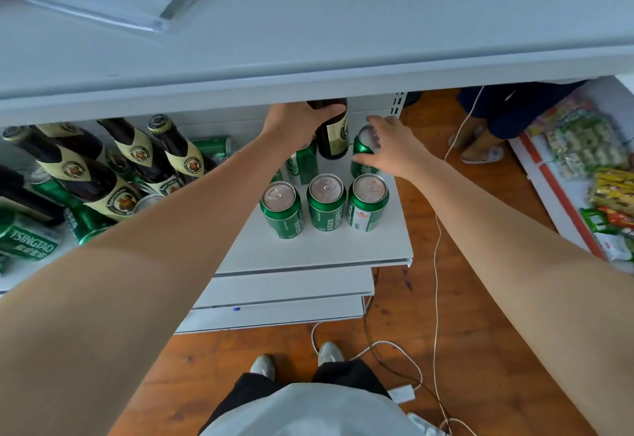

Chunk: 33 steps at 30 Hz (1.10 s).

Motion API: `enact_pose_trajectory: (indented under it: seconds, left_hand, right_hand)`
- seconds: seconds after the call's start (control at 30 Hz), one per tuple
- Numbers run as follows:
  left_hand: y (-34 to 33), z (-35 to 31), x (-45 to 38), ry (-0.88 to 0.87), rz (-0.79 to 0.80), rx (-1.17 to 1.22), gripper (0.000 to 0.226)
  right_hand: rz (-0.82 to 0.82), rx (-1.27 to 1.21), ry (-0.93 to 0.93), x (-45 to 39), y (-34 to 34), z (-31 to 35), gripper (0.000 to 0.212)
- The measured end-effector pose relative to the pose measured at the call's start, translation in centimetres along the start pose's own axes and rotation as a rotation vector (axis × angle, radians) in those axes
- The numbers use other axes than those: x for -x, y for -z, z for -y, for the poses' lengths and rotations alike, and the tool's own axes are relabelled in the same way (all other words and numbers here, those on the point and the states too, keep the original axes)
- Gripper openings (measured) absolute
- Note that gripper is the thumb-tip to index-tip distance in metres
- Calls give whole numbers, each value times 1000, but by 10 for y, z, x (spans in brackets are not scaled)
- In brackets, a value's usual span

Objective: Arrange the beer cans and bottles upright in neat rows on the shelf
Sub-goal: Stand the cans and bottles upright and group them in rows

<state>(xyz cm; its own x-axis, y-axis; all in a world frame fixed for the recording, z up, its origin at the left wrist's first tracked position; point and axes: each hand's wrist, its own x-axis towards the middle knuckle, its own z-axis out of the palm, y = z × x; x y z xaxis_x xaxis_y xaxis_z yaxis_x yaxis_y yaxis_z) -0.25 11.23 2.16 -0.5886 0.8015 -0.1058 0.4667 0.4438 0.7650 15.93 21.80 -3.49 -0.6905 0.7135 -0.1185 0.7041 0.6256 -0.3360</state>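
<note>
- Three green cans (326, 200) stand upright in a row on the white shelf (308, 250).
- Left hand (295, 120) grips a dark bottle (332, 133) upright behind them.
- Right hand (387, 147), fingers spread, touches another can (363, 150).

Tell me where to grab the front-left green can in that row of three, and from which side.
Take the front-left can around its green side wall, coming from the front edge of the shelf. It stands upright, its front is clear, and the middle can crowds its right side.
</note>
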Motion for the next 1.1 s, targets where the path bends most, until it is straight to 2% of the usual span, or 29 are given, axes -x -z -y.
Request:
enact_pose_trajectory:
  seconds: [0.1,0.23,0.43,0.57,0.8,0.87,0.93,1.03,1.1]
  left_hand:
    - [4,2,-9,17,6,0,34]
    - [7,9,-15,27,22,-40,48]
    - [4,28,-22,34,-14,-80,60]
    - [2,40,-25,52,15,-125,65]
    - [5,43,-29,25,1,-168,68]
    - [5,42,-28,4,0,-183,65]
    - [6,43,-29,-16,2,-170,61]
    - [11,45,-26,-5,0,-138,55]
    - [15,47,-21,13,-25,-92,59]
  right_hand:
    - [-128,70,29,2,-2,10,83]
    - [-205,120,63,5,-7,22,71]
    - [-41,23,-48,0,-12,23,74]
    - [-2,-32,-62,-6,-7,20,70]
    - [46,-306,-222,-2,-4,12,86]
    - [65,-286,-255,4,4,15,86]
    - [10,-182,-218,16,12,19,81]
    - [-237,-6,-103,47,13,24,61]
    - [-340,-43,-100,70,7,27,52]
